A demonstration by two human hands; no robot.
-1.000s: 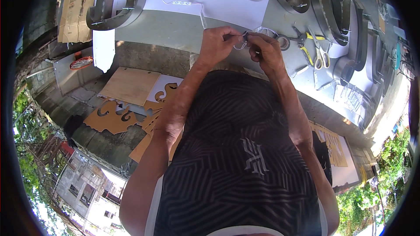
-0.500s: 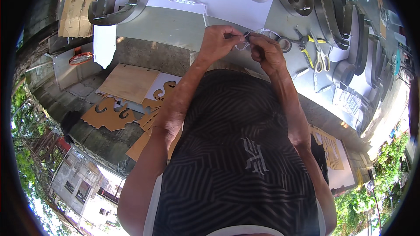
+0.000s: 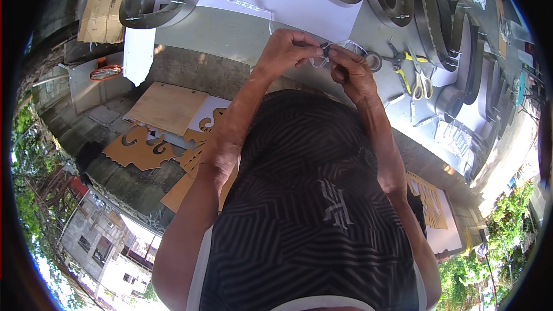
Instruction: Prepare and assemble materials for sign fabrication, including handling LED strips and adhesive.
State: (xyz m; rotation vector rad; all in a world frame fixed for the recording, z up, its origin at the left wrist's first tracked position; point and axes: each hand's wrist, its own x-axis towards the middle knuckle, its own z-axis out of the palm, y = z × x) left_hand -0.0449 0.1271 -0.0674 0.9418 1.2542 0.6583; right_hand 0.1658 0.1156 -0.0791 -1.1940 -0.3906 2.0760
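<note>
Over the near edge of the table both my hands meet, fingertips almost touching. My left hand (image 3: 290, 53) is closed in a pinch, at the end of a thin white wire (image 3: 271, 22) that runs down from a strip of small white light modules (image 3: 247, 4). My right hand (image 3: 352, 68) pinches a small dark strip (image 3: 325, 50), which looks like black tape, between thumb and forefinger. Loops of white wire (image 3: 315, 62) show just below the fingertips. A roll of tape (image 3: 374, 61) lies right of my right hand. Fingers partly cover the spot where strip and wire meet.
Large grey metal channel letters (image 3: 397, 0) stand along the table's far side, on white sheets (image 3: 299, 8). Right of my hands lie yellow-handled pliers (image 3: 401, 69) and scissors (image 3: 423, 83). Cut brown panels (image 3: 138, 150) and a board (image 3: 167, 106) rest at lower left.
My hands stay together in nearly the same place, with a slight shift of the fingers around the dark strip. The whole view has tilted a little.
</note>
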